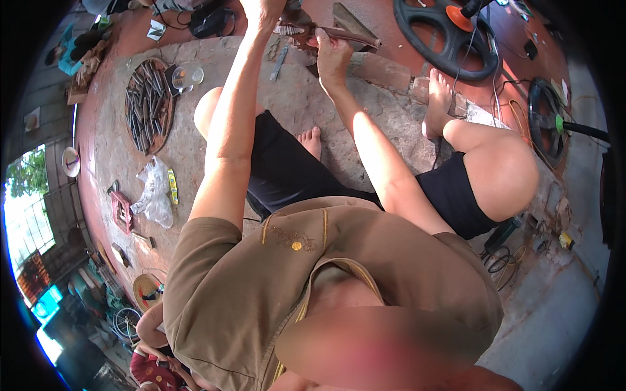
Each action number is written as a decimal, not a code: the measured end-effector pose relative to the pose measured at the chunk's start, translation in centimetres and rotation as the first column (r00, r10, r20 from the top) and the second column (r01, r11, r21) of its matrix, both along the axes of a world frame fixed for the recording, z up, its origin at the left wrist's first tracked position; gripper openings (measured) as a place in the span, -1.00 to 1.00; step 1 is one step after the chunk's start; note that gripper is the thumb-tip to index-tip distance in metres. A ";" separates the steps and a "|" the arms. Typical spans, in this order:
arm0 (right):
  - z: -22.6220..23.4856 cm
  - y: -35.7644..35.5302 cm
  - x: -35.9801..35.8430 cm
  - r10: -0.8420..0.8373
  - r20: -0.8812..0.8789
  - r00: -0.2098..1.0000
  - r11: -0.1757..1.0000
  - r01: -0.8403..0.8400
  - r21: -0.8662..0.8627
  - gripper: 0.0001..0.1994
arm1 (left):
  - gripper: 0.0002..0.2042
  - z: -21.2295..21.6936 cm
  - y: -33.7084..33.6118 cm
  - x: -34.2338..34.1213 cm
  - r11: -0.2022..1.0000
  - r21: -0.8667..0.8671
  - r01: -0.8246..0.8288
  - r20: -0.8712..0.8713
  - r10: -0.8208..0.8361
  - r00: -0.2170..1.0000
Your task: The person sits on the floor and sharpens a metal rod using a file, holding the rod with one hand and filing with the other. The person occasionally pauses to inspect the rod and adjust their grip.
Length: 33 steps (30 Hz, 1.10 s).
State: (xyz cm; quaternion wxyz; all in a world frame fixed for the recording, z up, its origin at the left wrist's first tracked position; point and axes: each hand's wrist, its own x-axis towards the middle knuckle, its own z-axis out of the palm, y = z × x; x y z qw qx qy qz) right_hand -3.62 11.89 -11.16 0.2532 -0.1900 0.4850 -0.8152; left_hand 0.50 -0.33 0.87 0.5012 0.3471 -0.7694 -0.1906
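Note:
My right hand (334, 55) reaches to the top middle. Its fingers are bent and closed at the near side of a dark brown piece, wood by its look (345, 34); part of the piece is hidden behind the hand. My left hand (263, 12) is farther up and to the left, cut by the upper edge, so its fingers do not show. Between the two hands lies a small pale ridged thing (289, 29) that I cannot make out. A narrow flat grey metal strip (279, 62) lies on the floor below it.
At the left, a round tray (171, 120) holds several chisel-like tools, beside clear plastic cups (189, 77). Nearer are a plastic bag (155, 194) and red basket (121, 212). Black wheel-shaped bases (481, 62) and cords stand right. Another person (156, 365) sits lower left.

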 end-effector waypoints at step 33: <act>-2.2 -1.3 -1.4 0.159 0.122 0.980 0.980 -0.172 0.105 -0.81 | -0.85 0.6 -1.0 0.9 0.982 0.190 -0.001 -0.049 0.010 0.999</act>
